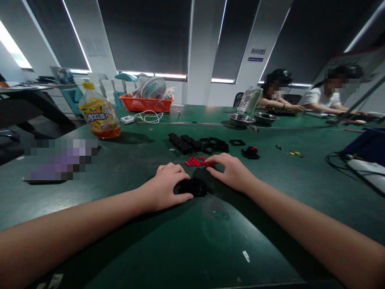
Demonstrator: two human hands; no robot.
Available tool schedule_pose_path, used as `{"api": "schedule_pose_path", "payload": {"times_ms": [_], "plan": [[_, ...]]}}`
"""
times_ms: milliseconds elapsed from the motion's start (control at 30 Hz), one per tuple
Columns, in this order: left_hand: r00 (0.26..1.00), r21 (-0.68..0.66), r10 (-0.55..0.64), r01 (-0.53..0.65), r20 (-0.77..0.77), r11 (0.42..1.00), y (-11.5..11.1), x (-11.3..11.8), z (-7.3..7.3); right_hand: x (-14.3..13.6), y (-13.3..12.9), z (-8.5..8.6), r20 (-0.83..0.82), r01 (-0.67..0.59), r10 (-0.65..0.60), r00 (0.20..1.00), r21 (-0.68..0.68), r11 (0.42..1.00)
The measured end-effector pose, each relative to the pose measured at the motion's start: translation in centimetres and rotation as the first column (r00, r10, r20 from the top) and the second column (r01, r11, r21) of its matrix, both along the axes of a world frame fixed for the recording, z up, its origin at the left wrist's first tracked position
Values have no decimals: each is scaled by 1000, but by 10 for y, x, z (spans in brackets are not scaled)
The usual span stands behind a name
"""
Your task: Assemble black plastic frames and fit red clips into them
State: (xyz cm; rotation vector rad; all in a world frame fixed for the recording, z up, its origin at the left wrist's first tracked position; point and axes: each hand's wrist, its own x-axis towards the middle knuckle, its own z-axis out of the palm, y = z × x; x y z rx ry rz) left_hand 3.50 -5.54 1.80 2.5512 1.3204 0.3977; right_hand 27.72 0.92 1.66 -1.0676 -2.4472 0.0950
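A black part [196, 187] is held on the green counter [135, 249] by the L hand [170, 186], its grip closed round the part's L end, thumb on the near side & fingers on the far side. The red pcs [193, 161], strewn just beyond the part, are reached by the R hand [230, 168]; its thumb & index are kept narrow at the R edge of the pile, but whether a pc is pinched can't be told. Behind the pile, black blocks [184, 143] are set in rows, w/ black frames [218, 144] heaped just R of them. A black unit w/ red bit [250, 153] is placed nr the frames, further R. A tea bottle [99, 114] is stood upright on the far L, & an orange basket [147, 105] is seen at the back. Two co-workers [323, 96] are seated at far R, well apart from the parts.
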Motion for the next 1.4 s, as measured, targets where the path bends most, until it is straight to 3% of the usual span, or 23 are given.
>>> {"api": "schedule_pose_path", "payload": {"times_ms": [1400], "plan": [[1000, 2, 1, -1, -6, 1000, 0, -1, -1, -1, 0, 1, 1, 39, -39, 999, -48, 998]]}}
